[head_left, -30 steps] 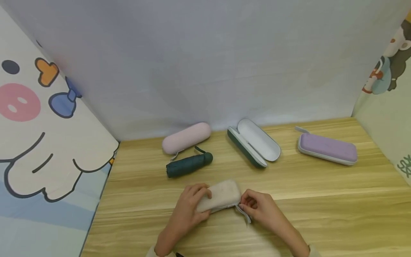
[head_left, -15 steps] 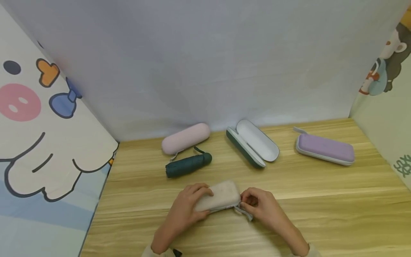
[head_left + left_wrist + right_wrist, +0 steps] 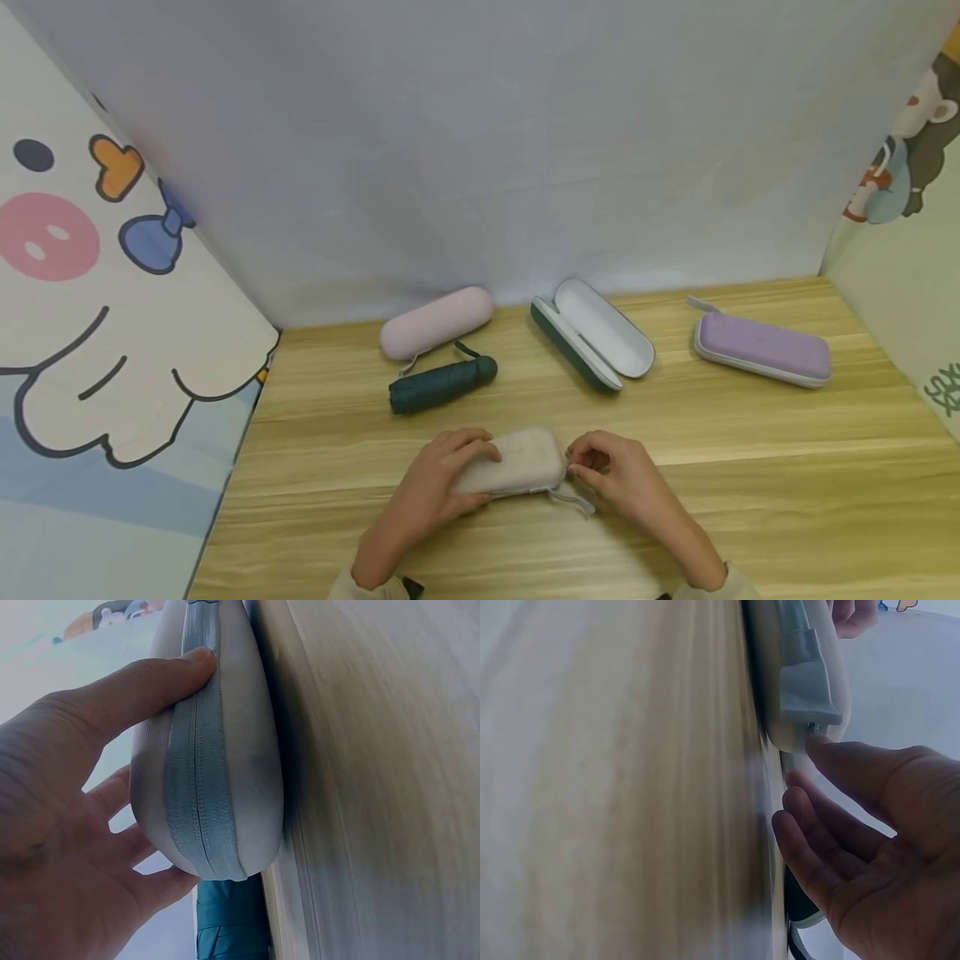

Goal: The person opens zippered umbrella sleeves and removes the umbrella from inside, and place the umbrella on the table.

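Beige case [image 3: 525, 461] sits flat on the counter [image 3: 750, 467], near the person, between both hands. Left hand [image 3: 438, 479] grips its left end, thumb on the zip band [image 3: 196, 772], other fingers over the far side. Right hand [image 3: 618, 473] is at the right end, thumb and forefinger pinching at the zip pull [image 3: 812, 730], remaining fingers curled loosely. Changed over the last second: right hand has shifted a little away from the person, round the end; case has swung slightly straighter; strap [image 3: 576, 502] now trails out to the right instead of hanging steeply. Probably means the pull is being worked around the corner, left hand bracing. Zip looks closed at the left end; can't tell at the right, fingers cover it. Umbrella [image 3: 442, 386], pink case [image 3: 437, 322], open green case [image 3: 567, 348] and purple case [image 3: 763, 346] lie farther back, untouched.
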Available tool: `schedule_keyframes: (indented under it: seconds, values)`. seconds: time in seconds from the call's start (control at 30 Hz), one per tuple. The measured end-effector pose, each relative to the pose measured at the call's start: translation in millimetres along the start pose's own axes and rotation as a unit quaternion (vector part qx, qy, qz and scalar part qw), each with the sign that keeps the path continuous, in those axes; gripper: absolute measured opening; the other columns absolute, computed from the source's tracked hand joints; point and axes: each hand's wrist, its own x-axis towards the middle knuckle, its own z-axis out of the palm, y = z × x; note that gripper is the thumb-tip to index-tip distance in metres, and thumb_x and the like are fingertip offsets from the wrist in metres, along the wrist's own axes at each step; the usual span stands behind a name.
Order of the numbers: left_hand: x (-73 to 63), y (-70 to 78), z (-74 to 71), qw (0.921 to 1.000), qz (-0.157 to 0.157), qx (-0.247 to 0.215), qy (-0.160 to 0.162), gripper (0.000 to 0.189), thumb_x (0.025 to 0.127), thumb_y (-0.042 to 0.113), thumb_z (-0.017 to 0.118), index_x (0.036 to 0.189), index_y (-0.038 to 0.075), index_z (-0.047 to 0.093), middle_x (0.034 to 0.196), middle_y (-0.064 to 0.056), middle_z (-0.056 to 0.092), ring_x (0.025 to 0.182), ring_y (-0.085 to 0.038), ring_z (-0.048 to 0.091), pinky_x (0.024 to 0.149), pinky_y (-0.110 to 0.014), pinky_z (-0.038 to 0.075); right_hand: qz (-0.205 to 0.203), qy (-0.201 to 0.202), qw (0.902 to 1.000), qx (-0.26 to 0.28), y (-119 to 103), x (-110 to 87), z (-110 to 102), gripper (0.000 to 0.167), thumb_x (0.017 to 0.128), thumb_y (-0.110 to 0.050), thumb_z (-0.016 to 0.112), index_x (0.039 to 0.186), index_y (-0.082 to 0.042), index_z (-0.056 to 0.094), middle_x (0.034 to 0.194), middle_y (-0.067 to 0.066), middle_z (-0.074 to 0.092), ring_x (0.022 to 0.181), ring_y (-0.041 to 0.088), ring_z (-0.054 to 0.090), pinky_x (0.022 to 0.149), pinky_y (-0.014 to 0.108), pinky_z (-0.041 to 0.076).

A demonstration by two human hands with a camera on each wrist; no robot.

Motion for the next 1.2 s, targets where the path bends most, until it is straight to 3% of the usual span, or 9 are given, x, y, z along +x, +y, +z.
schedule_keyframes:
  seconds: [0.3,0.63,0.87,1.2]
  values:
    - [0.5,-0.4,-1.0,0.9998,0.007,-0.007,-0.014,0.052,0.074,0.019,0.095,0.118,0.025,0.07,0.137,0.0,0.066,0.124,-0.024,0.062,0.1,-0.047,0.054,-0.022,0.019,0.9994,-0.016,-1,4.1,-3,0.016,0.082,-0.003,0.084,0.091,-0.013,0.075,0.098,0.002,0.077,0.083,0.0,0.064,0.075,0.023,0.057]
    - [1.0,0.4,-3.8,0.9992,0.016,-0.009,-0.037,0.052,0.072,0.02,0.096,0.118,0.024,0.07,0.139,-0.001,0.065,0.126,-0.024,0.062,0.103,-0.047,0.054,-0.01,0.022,0.9988,-0.043,0,9.7,-4,0.023,0.079,-0.001,0.085,0.081,-0.02,0.071,0.104,0.001,0.076,0.091,0.008,0.07,0.08,0.025,0.059]
    - [2.8,-1.5,-3.9,0.9985,0.036,-0.008,-0.04,0.053,0.072,0.02,0.096,0.118,0.024,0.069,0.14,-0.001,0.065,0.127,-0.024,0.062,0.104,-0.046,0.054,-0.023,0.042,0.9977,-0.048,1,12.7,-4,0.024,0.076,-0.002,0.087,0.078,-0.02,0.071,0.103,0.001,0.077,0.092,0.015,0.072,0.08,0.028,0.059]
    - [3.2,-5.4,0.1,0.996,0.072,-0.019,-0.048,0.055,0.07,0.018,0.097,0.116,0.025,0.069,0.139,0.0,0.065,0.126,-0.023,0.062,0.104,-0.044,0.053,0.021,0.04,0.9982,-0.04,0,17.6,-4,0.018,0.08,0.0,0.084,0.092,-0.01,0.075,0.091,-0.002,0.074,0.082,0.003,0.065,0.075,0.022,0.056]
